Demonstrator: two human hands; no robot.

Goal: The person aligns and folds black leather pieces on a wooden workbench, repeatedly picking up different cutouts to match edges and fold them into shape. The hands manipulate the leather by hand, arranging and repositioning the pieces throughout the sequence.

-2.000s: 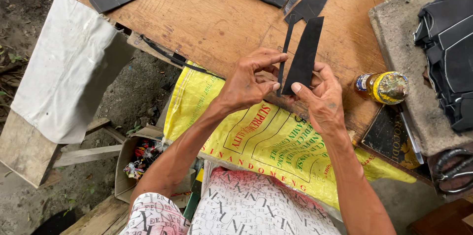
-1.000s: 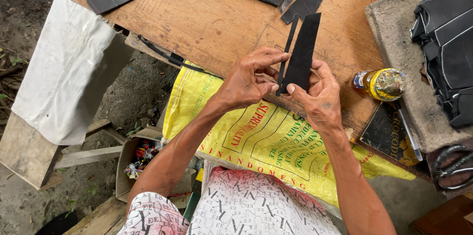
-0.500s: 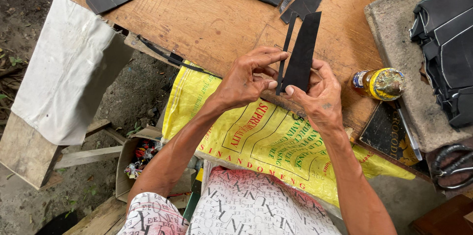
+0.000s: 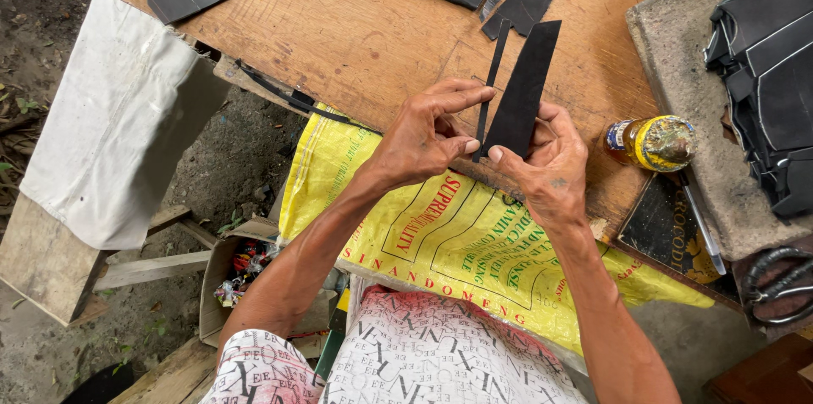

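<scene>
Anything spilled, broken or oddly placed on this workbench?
Nothing spilled or broken. The yellow bottle lies on its side beside the right hand, its cap end smeared but nothing pooled around it. Both hands, left hand included, hold a black strip with a thin sliver parted from its edge.

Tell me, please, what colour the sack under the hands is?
Yellow sack with red and black print, head view.

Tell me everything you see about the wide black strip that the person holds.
The wide black strip is flat, matte and dark, like rubber or leather, with straight cut edges. It widens toward its upper end, which is cut square. It stands nearly upright, leaning slightly right, above the wooden table. The right hand grips its lower end, thumb in front. The left hand pinches a thin black strip that runs along its left edge.
</scene>
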